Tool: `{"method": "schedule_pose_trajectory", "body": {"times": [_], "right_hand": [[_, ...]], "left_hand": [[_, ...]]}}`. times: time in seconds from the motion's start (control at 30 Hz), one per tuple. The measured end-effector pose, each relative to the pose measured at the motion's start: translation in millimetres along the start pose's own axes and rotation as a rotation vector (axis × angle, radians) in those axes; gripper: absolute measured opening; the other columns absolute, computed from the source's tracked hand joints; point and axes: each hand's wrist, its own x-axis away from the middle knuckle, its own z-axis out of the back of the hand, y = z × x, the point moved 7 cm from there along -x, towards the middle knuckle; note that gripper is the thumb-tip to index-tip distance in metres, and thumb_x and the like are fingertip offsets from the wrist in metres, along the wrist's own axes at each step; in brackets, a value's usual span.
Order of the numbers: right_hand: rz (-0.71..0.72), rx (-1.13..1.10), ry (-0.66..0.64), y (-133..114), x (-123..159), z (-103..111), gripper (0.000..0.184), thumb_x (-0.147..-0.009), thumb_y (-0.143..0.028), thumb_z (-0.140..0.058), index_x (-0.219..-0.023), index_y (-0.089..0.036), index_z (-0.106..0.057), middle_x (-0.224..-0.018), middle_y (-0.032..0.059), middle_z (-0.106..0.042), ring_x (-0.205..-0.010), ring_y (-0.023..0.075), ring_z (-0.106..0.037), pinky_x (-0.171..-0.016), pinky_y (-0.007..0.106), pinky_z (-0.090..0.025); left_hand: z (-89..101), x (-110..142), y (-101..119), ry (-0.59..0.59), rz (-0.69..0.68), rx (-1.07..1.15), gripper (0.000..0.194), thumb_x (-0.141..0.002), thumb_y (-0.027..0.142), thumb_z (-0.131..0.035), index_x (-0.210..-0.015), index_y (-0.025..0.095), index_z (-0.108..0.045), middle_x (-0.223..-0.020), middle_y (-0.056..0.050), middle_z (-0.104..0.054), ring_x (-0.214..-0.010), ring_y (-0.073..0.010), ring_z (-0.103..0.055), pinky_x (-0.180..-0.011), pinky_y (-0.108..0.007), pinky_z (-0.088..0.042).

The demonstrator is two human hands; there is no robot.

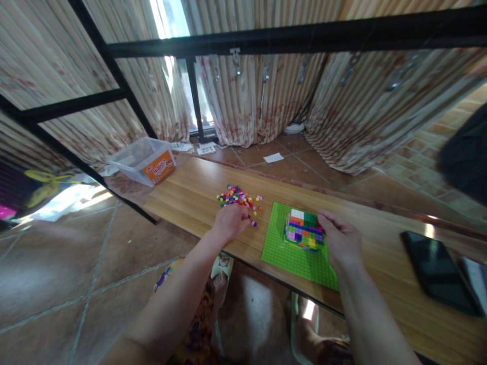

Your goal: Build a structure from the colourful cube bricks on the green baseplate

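Note:
My left hand (231, 222) is closed at the near edge of a pile of small multicoloured toy bricks (236, 195). Its fingertips point down at the loose pieces, and what they pinch, if anything, is hidden. On a green studded baseplate (276, 243) stands a low block built of toy bricks (304, 230), its top a patchwork of white, orange, green, purple, blue and yellow. My right hand (342, 238) pinches at the far right corner of this block, with a small red toy brick (320, 220) showing at the fingertips.
All this lies on a long wooden bench (194, 185). A clear plastic box (142, 159) with an orange label stands beyond its left end. A black phone (437, 268) lies at the right. A black metal frame (266, 43) crosses ahead, before striped curtains (247, 101).

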Motion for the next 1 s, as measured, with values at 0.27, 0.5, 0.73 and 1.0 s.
{"method": "schedule_pose_trajectory", "body": {"times": [0.27,0.5,0.73,1.0], "right_hand": [[0.011,0.018,0.002,0,0,-1,0.035,-0.062,-0.043,-0.075,-0.086,-0.017,-0.076,-0.085,0.0077,-0.076,-0.073,0.0202,-0.069,-0.066,0.034,-0.057],[-0.033,0.018,-0.022,3,0,-3,0.037,-0.061,-0.043,-0.074,-0.088,-0.016,-0.076,-0.086,0.0073,-0.076,-0.076,0.0205,-0.069,-0.071,0.035,-0.056],[0.012,0.066,-0.054,2,2,-5,0.035,-0.066,-0.043,-0.071,-0.090,-0.017,-0.076,-0.087,0.0068,-0.076,-0.077,0.0210,-0.069,-0.073,0.036,-0.056],[0.003,0.070,-0.101,3,3,-5,0.034,-0.067,-0.042,-0.071,-0.092,-0.018,-0.075,-0.093,0.0067,-0.075,-0.084,0.0218,-0.068,-0.082,0.039,-0.054]], "left_hand": [[-2.7,-2,6,0.029,-0.019,0.002,0.013,-0.081,0.021,-0.061,-0.073,0.018,-0.070,-0.080,-0.006,-0.070,-0.080,-0.0199,-0.065,-0.074,-0.031,-0.049],[7.6,-6,63,0.167,-0.350,0.321,0.013,-0.087,0.026,-0.061,-0.081,0.018,-0.070,-0.087,-0.003,-0.069,-0.089,-0.0159,-0.063,-0.086,-0.029,-0.048],[-12.0,-6,111,0.202,-0.440,0.250,0.021,-0.092,0.034,-0.056,-0.091,0.018,-0.070,-0.093,-0.004,-0.067,-0.090,-0.0164,-0.061,-0.083,-0.029,-0.048],[-16.7,-11,116,0.208,-0.417,0.178,0.019,-0.090,0.033,-0.058,-0.087,0.019,-0.071,-0.089,-0.004,-0.067,-0.085,-0.0168,-0.061,-0.078,-0.029,-0.048]]}}
